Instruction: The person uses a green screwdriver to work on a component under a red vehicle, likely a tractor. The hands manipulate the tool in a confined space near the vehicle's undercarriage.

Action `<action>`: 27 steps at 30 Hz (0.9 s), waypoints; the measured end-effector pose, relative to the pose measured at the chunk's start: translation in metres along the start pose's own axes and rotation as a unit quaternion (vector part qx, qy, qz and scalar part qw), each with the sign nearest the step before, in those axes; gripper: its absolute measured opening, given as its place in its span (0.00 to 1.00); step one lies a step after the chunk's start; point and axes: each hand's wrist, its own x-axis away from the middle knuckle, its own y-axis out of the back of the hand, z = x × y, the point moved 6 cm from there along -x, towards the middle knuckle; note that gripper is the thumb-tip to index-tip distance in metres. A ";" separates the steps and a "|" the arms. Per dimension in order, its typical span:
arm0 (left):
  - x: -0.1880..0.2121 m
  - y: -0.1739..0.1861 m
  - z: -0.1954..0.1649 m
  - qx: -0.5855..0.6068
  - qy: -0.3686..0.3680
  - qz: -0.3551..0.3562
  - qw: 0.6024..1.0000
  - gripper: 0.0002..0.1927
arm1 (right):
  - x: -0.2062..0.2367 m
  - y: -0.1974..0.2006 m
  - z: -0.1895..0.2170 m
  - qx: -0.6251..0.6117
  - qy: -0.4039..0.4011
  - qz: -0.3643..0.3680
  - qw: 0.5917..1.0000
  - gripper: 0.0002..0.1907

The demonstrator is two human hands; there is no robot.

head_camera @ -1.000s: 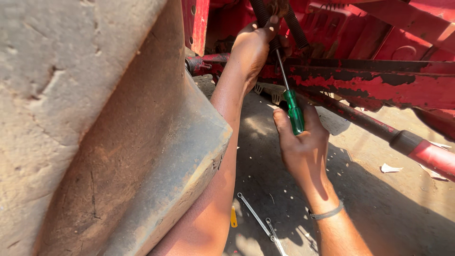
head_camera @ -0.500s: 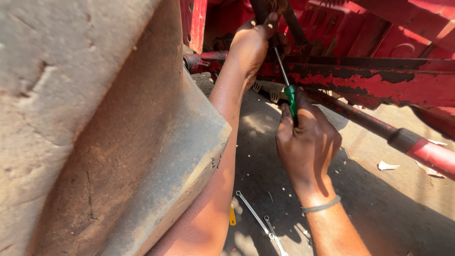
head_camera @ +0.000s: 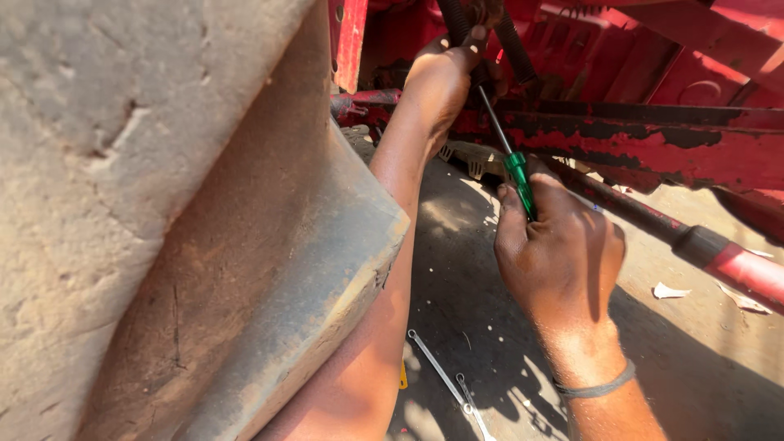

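Screwdriver [head_camera: 517,173] handle inside right hand [head_camera: 563,257] fingers [head_camera: 510,220], shaft toward left hand [head_camera: 445,77]

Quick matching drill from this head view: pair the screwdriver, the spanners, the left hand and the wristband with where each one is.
Things:
1. screwdriver
2. spanners
3. left hand
4. wristband

Places:
A. lying on the ground
B. up at the black hoses under the red machine
C. gripped in the right hand, green handle showing
D. around the right wrist

Pairs: 1-C, 2-A, 3-B, 4-D
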 end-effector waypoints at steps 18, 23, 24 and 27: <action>0.002 0.000 0.003 0.006 0.022 -0.006 1.000 0.15 | 0.041 -0.062 -0.033 -0.626 -0.370 0.037 0.686 0.12; 0.004 -0.001 0.002 -0.004 0.031 -0.011 0.999 0.15 | 0.039 -0.086 -0.033 -0.750 -0.344 0.045 0.563 0.14; 0.003 -0.001 0.003 -0.001 0.036 -0.011 0.999 0.15 | 0.036 -0.081 -0.038 -0.617 -0.296 0.029 0.728 0.13; 0.002 0.000 0.003 0.033 0.028 -0.007 0.999 0.12 | 0.032 -0.060 -0.029 -0.228 -0.128 -0.023 0.965 0.11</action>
